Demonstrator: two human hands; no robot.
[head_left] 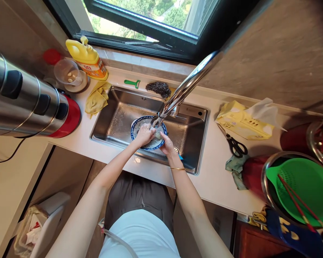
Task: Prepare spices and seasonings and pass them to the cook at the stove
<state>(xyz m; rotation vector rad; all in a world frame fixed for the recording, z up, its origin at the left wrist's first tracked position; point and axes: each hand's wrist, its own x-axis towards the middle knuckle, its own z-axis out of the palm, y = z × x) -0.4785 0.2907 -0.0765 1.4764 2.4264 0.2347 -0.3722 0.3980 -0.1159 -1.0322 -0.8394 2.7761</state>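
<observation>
A bowl [157,146] with a blue-and-white patterned rim is held over the metal sink [117,111], with cloudy, sudsy water in it. My right hand [167,144] grips its right rim, thumb on the edge. Inside the bowl, my left hand [145,135] has its fingers bent together at the water; whatever they hold is hidden. The chrome faucet [177,95] reaches over the sink, its spout end right above the bowl and close to my left fingers.
Behind the sink lie a green peeler [132,83] and a steel scourer [158,89]. A yellow cloth [97,98] and yellow detergent bottle [87,59] are at left, near a large steel appliance [24,96]. Scissors [235,145], a tissue pack [244,122] and a green strainer [307,190] are at right.
</observation>
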